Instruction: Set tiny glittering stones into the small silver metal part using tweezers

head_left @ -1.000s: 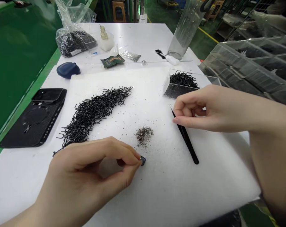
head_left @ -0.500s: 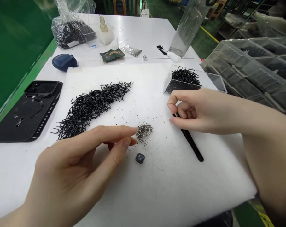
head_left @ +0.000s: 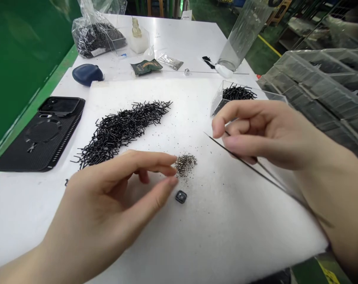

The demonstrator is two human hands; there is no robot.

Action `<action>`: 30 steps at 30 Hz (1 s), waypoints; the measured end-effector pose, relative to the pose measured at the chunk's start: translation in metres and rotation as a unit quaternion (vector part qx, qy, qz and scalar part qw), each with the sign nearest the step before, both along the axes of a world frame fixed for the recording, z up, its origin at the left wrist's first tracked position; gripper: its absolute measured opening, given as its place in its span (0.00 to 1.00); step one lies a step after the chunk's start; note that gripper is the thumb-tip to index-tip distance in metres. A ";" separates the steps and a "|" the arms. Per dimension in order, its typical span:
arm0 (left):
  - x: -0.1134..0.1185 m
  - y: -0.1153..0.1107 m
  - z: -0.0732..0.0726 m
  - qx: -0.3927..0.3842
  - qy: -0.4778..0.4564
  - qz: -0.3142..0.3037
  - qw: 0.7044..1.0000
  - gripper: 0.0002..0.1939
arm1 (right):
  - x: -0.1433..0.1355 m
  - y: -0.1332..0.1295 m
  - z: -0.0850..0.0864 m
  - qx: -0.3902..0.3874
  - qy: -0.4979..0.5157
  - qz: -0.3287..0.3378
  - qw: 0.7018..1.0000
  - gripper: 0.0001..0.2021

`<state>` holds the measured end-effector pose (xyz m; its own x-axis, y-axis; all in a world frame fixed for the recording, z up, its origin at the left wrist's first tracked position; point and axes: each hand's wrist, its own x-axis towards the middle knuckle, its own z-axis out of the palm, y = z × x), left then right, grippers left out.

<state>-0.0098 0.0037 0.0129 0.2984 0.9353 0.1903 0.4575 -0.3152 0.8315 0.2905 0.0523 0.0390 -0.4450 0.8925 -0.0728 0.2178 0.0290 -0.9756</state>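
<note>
left hand (head_left: 98, 205): thumb and fingers parted, empty | right hand (head_left: 264, 132): pinching tweezers (head_left: 266, 177) | dark square piece (head_left: 181, 197): on white pad (head_left: 226, 225), near glittery grains (head_left: 186, 163); probably light, stiff, slick; grip opposite edges | tweezers: likely springy, tips delicate; squeeze mid-arms

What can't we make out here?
Tweezers: head view, partly hidden by right hand, back end blurred.
Box: head view, lower front hidden by right hand.
Black pile: head view, near end partly covered by left hand.
Square part: head view, face detail too small.
Specks: head view, single shapes too small.
Cylinder: head view, top cut off by upper edge.
</note>
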 end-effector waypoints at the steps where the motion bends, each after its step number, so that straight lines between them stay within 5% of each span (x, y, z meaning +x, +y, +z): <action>1: 0.000 -0.001 0.001 0.015 0.011 -0.021 1.000 0.13 | -0.001 0.002 0.000 -0.029 0.039 -0.006 0.999 0.03; 8: 0.002 -0.008 -0.007 0.091 0.064 -0.120 0.986 0.14 | -0.008 0.011 0.005 -0.153 0.119 0.028 0.981 0.13; 15: 0.000 -0.004 -0.011 0.087 0.068 -0.114 0.987 0.14 | -0.010 0.000 -0.014 -0.078 0.148 0.047 0.985 0.12; 22: -0.002 -0.004 -0.015 0.080 0.093 -0.081 0.989 0.11 | -0.008 0.002 -0.013 0.131 -0.008 0.039 0.991 0.08; 26: -0.002 -0.004 -0.014 0.089 0.104 -0.083 0.987 0.10 | -0.011 0.002 -0.012 0.106 -0.022 -0.020 0.994 0.02; 30: -0.003 -0.005 -0.013 0.099 0.113 -0.085 0.985 0.10 | -0.012 0.005 -0.012 0.045 0.001 -0.074 0.996 0.13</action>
<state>-0.0123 -0.0015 0.0004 0.5037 0.8190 0.2748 0.5504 -0.5494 0.6287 0.2785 0.0569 0.0268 -0.3073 0.9515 0.0111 0.2243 0.0838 -0.9709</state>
